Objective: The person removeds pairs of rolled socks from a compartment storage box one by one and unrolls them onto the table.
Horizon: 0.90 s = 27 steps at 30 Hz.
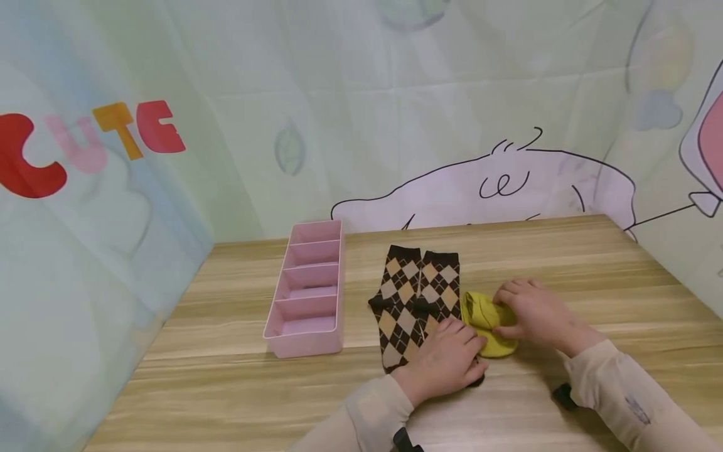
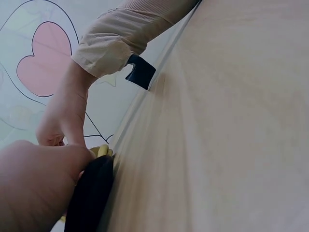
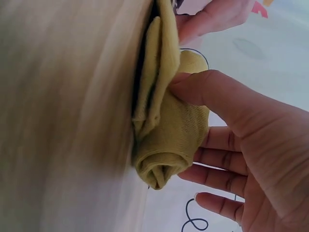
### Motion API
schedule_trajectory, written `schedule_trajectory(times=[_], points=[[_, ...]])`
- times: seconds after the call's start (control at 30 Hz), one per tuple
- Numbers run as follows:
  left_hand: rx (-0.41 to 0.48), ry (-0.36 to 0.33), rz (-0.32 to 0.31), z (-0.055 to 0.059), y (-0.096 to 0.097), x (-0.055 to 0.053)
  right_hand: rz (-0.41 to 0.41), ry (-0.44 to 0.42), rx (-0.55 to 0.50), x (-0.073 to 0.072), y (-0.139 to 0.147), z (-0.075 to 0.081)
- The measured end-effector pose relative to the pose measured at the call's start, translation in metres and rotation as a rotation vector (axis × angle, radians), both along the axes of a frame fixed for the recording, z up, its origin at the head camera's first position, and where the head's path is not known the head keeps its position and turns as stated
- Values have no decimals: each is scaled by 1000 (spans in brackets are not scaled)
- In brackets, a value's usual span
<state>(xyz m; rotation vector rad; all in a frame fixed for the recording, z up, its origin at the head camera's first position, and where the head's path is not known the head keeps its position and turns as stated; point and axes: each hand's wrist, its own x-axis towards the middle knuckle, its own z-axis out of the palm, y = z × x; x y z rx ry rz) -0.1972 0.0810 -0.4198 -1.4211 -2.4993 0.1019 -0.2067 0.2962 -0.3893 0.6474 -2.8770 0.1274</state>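
A pair of yellow socks (image 1: pixel 490 339), partly rolled up, lies on the table beside the argyle socks. My right hand (image 1: pixel 536 314) grips the roll: in the right wrist view its thumb lies on the yellow fabric (image 3: pixel 169 125) and its fingers curve behind. My left hand (image 1: pixel 443 361) lies over the lower part of the brown, tan and grey argyle socks (image 1: pixel 405 292), fingertips at the near left edge of the yellow socks. Whether those fingers pinch the fabric is hidden. In the left wrist view, a dark sock part (image 2: pixel 91 193) shows below the left hand (image 2: pixel 38 179).
A pink tray (image 1: pixel 341 314) with several compartments stands left of the argyle socks. The wooden table (image 1: pixel 226 370) meets printed cloth walls (image 1: pixel 254 94) at its back and sides. A black strap piece (image 1: pixel 563 397) hangs under the right sleeve.
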Motion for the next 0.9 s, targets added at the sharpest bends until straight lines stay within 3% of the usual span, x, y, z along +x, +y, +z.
schedule_trajectory(times=[0.5, 0.9], points=[[17, 11, -31, 0, -3, 2, 3, 27, -33, -4, 4, 5], [33, -19, -43, 1, -3, 1, -39, 33, -65, -11, 6, 7]])
